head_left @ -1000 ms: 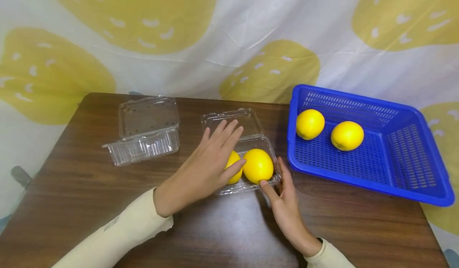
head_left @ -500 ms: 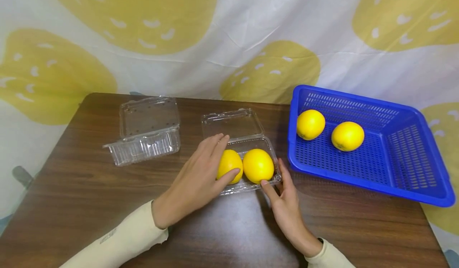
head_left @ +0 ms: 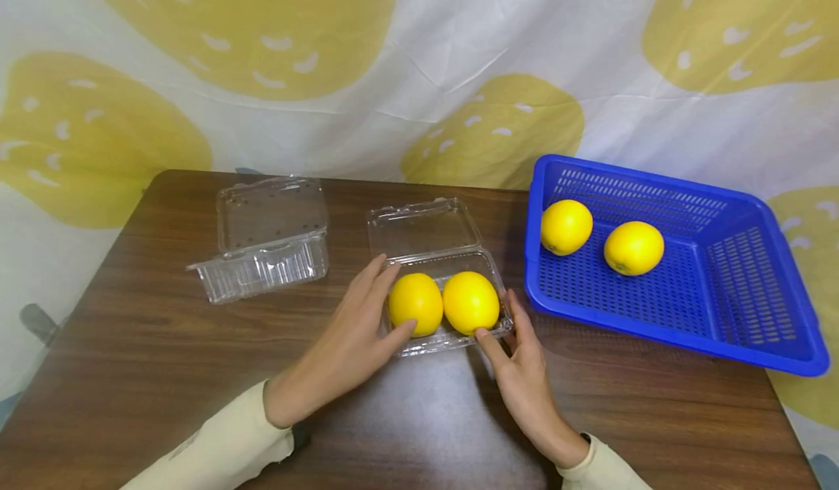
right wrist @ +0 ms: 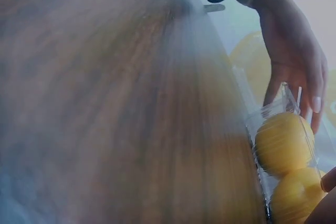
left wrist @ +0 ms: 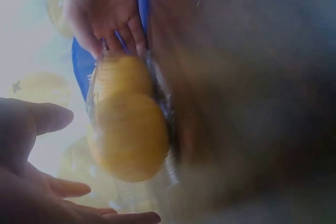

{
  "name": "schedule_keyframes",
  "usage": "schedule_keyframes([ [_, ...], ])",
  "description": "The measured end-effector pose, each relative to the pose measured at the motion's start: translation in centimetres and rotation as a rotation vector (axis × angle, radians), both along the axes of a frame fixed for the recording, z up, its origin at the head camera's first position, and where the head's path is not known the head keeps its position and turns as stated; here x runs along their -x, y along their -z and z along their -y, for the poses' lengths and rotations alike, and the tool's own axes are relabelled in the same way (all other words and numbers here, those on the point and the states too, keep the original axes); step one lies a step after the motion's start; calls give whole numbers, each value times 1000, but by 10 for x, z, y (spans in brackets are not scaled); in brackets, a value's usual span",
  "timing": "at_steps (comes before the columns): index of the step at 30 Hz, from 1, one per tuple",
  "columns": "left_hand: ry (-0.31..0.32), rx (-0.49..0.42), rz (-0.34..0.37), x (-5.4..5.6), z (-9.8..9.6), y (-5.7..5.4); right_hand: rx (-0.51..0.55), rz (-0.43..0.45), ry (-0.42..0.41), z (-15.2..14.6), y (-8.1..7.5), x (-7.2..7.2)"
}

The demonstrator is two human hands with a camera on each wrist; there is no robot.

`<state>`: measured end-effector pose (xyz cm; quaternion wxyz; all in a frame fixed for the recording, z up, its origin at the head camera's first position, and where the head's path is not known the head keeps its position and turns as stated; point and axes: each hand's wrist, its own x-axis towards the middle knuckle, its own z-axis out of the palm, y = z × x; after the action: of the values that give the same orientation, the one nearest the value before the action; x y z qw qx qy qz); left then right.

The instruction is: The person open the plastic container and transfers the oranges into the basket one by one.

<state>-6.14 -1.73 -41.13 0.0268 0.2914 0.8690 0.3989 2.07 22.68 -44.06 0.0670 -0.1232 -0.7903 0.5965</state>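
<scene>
Two round yellow citrus fruits lie side by side in the tray of a clear plastic clamshell box (head_left: 434, 346), the left fruit (head_left: 416, 304) against or close to the right fruit (head_left: 470, 302). Its lid (head_left: 426, 229) is folded back behind the tray. My left hand (head_left: 344, 344) is at the box's left side, fingers extended and thumb near the left fruit; in the left wrist view its fingers (left wrist: 76, 188) are spread apart from the fruit. My right hand (head_left: 527, 384) holds the box's near right corner, thumb on the rim and fingers along the outer wall.
A blue perforated basket (head_left: 704, 352) stands at the right, with a yellow fruit (head_left: 566, 228) and another yellow fruit (head_left: 633, 248) in it. A second clear box (head_left: 272, 261), lid raised, sits at the left. A patterned cloth (head_left: 295, 133) hangs behind the wooden table (head_left: 164, 344).
My left hand has come down off the left fruit and drawn back to the left, uncovering it. The right hand has stayed on the box corner.
</scene>
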Motion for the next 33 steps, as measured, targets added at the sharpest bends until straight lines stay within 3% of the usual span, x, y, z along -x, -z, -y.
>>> schedule_keyframes([
  [10, -59, -87, 220, -3, 3, 6, -25, -9, -2, 1, -3, -1],
  [20, -126, -293, 481, -6, 5, 13, -5, -26, -2, 2, -4, -3],
  [25, -111, -385, 528, -9, 3, 19, -6, -49, -5, 0, -4, -5],
  [33, -82, -451, 529, -15, 1, 24, 12, -72, -36, 0, -6, -12],
])
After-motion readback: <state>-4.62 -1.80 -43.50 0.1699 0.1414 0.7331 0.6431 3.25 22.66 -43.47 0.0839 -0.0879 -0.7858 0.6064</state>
